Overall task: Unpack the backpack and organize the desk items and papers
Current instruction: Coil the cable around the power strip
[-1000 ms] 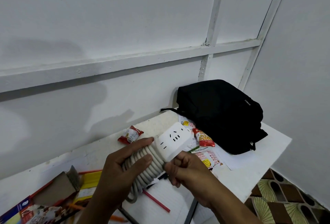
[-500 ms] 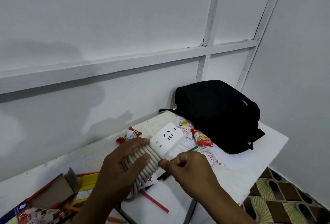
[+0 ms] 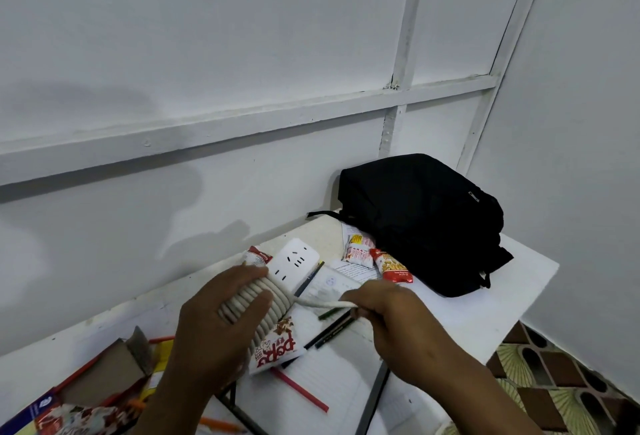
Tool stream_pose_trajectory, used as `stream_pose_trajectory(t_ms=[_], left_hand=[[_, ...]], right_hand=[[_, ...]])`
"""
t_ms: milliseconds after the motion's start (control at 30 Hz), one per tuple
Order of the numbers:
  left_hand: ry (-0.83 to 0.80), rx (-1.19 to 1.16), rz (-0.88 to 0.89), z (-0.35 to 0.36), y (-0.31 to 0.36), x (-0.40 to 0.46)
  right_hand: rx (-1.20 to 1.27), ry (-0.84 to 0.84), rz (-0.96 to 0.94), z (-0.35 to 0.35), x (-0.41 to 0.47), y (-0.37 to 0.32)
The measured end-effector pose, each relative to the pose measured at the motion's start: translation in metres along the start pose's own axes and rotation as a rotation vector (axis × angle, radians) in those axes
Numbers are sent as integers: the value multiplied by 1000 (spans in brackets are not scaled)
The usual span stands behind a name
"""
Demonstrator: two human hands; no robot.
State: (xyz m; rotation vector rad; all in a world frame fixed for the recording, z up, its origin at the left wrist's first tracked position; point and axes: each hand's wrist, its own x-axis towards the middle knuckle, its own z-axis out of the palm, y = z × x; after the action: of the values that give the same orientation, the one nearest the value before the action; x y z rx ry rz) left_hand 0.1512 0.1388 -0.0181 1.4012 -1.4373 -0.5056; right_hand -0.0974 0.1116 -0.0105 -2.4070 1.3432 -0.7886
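While the left hand grips the coiled cord, the right hand pinches its loose end.
Power strip held just above the tabletop; fingers of both hands closed; backpack sits in the far corner.

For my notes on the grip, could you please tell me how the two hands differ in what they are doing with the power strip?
The left hand wraps around the coiled cord of the power strip, fingers spread across the loops; the right hand pinches only the loose cord end, pulled out sideways. The left hand sits nearer the socket block, the right hand over the papers. Both are above the desk.
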Motion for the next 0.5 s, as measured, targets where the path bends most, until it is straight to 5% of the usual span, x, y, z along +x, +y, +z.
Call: stream_pose_trajectory(t_ms=[233,500], left_hand=[[-308,-111,1,-8,8,1],[-388,-334,89,-13,12,-1]], right_hand=[[270,410,-41,-20,14,-15],[1034,92,210,-17,13,-28]])
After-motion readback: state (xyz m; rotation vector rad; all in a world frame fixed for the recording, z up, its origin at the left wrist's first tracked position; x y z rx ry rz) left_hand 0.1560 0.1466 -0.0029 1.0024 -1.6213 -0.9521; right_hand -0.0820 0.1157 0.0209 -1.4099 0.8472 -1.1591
